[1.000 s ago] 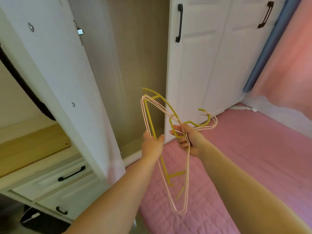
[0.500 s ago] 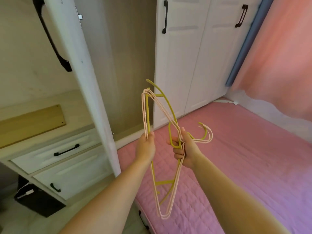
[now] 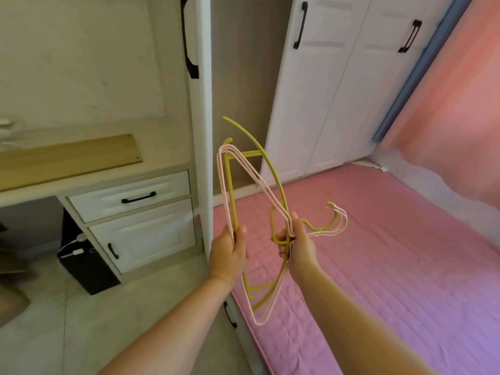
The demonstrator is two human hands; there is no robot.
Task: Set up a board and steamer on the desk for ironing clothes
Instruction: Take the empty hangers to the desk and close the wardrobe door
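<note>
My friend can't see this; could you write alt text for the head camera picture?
Both hands hold a bunch of hangers, pink and yellow-green: left hand on a bar, right hand near the hooks. Behind are an open wardrobe door, a desk and a pink bed.

Soft daylight is filtering through the pink curtain (image 3: 457, 109) on my right, tinting the quilted bed cover (image 3: 392, 266) a warm rose that is fading to violet at the lower right; the desk (image 3: 89, 169) side on my left is sitting dimmer and greyer; shadows are staying faint; no glare is showing; the wide lens is bowing the wardrobe door (image 3: 201, 131) edge and stretching my forearms; the far left edge is smearing into blur.
</note>
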